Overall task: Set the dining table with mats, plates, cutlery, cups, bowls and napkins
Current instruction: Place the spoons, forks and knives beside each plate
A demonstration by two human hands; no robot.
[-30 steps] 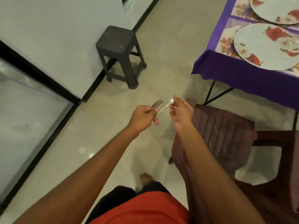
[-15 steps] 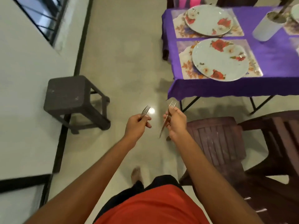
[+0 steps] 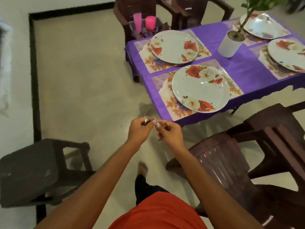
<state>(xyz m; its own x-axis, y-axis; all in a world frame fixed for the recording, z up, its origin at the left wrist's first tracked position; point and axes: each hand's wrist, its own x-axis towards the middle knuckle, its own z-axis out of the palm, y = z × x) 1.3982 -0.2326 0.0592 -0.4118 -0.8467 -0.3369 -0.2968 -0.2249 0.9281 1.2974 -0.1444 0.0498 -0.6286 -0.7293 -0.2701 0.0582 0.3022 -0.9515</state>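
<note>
I see the table (image 3: 244, 68) w/ purple cloth, ahead-right of the hands. Brown chair (image 3: 222, 159) is just right of the right forearm, and a dark stool (image 3: 29, 171) sits low, left of the left arm. Nearest plate (image 3: 200, 86) is on its mat (image 3: 160, 81), just beyond the hands, to the right. Left hand (image 3: 139, 129) and right hand (image 3: 170, 133) are together, fingertips nearly meeting, both curled on the cutlery (image 3: 146, 119) btwn them. Too blurred to tell fork from spoon.
</note>
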